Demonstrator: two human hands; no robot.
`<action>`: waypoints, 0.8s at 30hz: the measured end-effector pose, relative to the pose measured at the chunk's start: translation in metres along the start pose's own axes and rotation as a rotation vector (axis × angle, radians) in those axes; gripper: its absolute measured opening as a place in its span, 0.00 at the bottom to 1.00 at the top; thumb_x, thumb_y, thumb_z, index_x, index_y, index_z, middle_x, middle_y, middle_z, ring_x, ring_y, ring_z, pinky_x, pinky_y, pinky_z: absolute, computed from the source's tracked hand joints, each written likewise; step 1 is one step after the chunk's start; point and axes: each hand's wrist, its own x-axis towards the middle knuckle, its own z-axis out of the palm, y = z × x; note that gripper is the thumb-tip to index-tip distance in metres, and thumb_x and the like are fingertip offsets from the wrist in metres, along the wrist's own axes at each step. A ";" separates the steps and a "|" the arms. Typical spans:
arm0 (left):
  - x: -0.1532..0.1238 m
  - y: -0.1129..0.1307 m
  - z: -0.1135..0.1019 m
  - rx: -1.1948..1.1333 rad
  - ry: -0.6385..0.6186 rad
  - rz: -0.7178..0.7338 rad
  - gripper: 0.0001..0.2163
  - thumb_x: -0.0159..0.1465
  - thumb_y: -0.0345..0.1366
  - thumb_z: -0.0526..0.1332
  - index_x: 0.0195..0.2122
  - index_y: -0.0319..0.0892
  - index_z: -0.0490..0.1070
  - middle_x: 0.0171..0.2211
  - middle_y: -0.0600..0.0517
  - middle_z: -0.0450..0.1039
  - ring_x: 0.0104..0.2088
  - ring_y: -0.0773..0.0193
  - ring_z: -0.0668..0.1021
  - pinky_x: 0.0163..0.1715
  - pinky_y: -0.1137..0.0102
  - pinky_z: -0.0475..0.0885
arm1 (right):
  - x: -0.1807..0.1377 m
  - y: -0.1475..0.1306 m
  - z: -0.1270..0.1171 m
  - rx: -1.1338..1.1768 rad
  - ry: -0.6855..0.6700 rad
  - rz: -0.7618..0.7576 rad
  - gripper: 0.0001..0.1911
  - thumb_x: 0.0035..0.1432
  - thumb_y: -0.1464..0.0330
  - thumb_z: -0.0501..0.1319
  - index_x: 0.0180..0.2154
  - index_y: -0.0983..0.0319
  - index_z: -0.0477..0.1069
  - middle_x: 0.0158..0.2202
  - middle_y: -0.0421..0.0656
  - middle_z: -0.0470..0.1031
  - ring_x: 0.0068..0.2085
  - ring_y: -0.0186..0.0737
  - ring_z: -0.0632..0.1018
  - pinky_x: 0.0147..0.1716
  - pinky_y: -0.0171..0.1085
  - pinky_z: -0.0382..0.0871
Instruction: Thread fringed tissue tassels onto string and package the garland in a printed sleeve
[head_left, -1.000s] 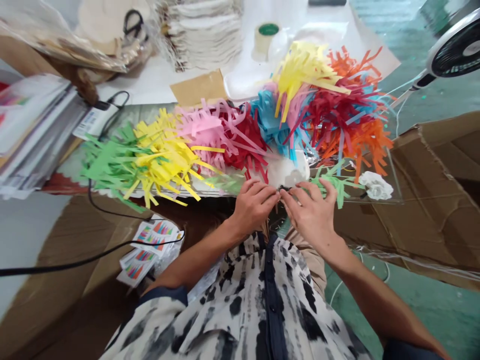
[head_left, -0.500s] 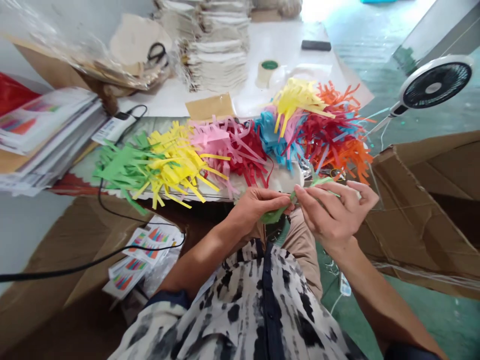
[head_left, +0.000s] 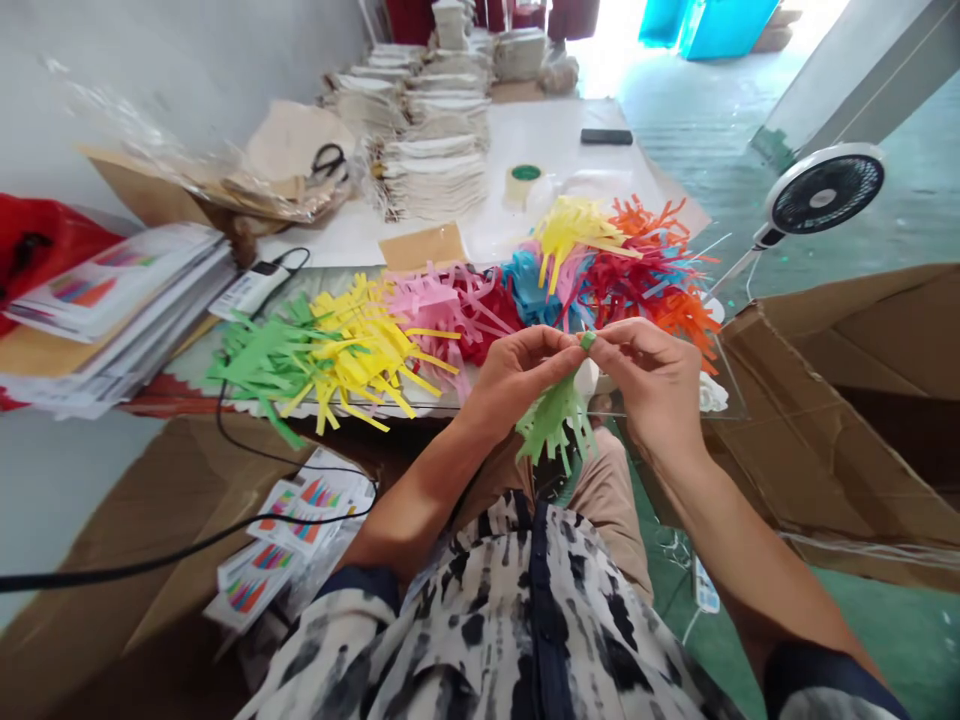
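A light green paper tassel (head_left: 556,420) hangs fringe-down at the table's front edge, above my lap. My left hand (head_left: 517,380) pinches it near its top between thumb and fingers. Close beside, my right hand (head_left: 654,385) is closed on the tassel's small green top end, thumb and fingertips pressed together. Just behind my hands lie fringed paper bunches: green (head_left: 266,355), yellow (head_left: 360,345), pink (head_left: 431,300), blue (head_left: 531,285), a second yellow one (head_left: 574,232), and red and orange ones (head_left: 686,315) on the right.
Stacks of whitish bundles (head_left: 435,165), a tape roll (head_left: 523,182), black-handled scissors (head_left: 328,160) and a dark flat bar (head_left: 606,136) lie farther back. Printed packets (head_left: 112,290) are piled at left. A fan (head_left: 829,195) and an open cardboard box (head_left: 840,400) stand at right. A black cable (head_left: 187,545) crosses lower left.
Both hands have risen slightly and come together at the tassel's top. The green fringe now hangs down, where before it was mostly hidden. My view has tilted up a little.
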 end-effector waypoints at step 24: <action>-0.019 -0.014 -0.114 -0.211 0.489 -0.058 0.13 0.55 0.42 0.80 0.34 0.41 0.82 0.28 0.52 0.83 0.28 0.67 0.81 0.32 0.74 0.74 | 0.202 0.060 0.182 -0.750 -0.357 -0.218 0.17 0.71 0.68 0.56 0.52 0.60 0.83 0.52 0.51 0.84 0.50 0.51 0.83 0.52 0.46 0.72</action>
